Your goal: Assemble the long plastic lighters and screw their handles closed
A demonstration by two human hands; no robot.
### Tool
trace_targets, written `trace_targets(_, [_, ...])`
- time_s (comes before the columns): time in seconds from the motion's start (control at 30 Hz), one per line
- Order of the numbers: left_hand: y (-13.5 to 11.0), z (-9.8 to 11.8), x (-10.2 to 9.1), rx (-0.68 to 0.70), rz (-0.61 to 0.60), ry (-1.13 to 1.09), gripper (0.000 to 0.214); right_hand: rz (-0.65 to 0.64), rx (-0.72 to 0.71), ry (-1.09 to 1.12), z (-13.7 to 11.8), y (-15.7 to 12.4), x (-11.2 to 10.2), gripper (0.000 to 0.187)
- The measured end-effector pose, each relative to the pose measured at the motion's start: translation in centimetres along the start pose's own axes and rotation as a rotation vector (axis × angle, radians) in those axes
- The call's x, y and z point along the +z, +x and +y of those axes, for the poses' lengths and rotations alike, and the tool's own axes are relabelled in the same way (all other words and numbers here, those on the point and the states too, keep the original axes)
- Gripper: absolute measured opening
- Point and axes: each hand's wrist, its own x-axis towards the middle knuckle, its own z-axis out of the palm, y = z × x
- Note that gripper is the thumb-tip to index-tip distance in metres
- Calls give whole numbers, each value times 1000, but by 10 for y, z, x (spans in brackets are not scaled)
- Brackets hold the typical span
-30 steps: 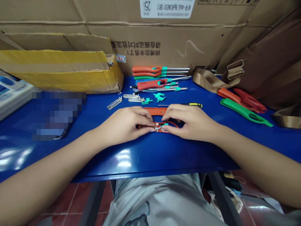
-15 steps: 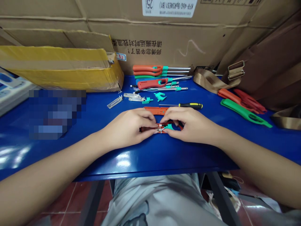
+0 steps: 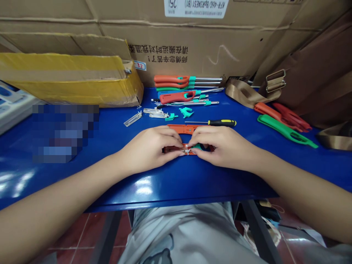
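Note:
My left hand [image 3: 150, 148] and my right hand [image 3: 220, 145] meet at the middle of the blue table [image 3: 176, 176]. Both pinch an orange lighter half-shell [image 3: 172, 149] lying flat between them, with a small white part and a teal trigger at the fingertips. The fingers hide most of the shell. Just behind the hands lies a second orange half-shell [image 3: 183, 128]. A black and yellow screwdriver [image 3: 217, 123] rests beyond my right hand.
Finished orange and teal lighters [image 3: 187, 90] lie stacked at the back by a big cardboard box [image 3: 192, 36]. Loose teal triggers [image 3: 185, 112] and clear tubes [image 3: 150, 113] lie behind my left hand. Green and red shells [image 3: 286, 124] sit right; a taped yellow box [image 3: 71, 79] left.
Both hands have drawn slightly closer together over the orange shell. The teal trigger is more covered by my right fingers. The shell has stayed in place.

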Motion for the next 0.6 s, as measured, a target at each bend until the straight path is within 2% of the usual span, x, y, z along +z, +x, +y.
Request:
trace_targets(0.3, [-1, 5, 2, -24, -3, 0, 15, 4, -22, 78, 7, 1, -2, 9])
trace_targets(0.6, [-1, 4, 1, -17, -9, 18, 17, 14, 64, 262, 11, 4, 2, 5])
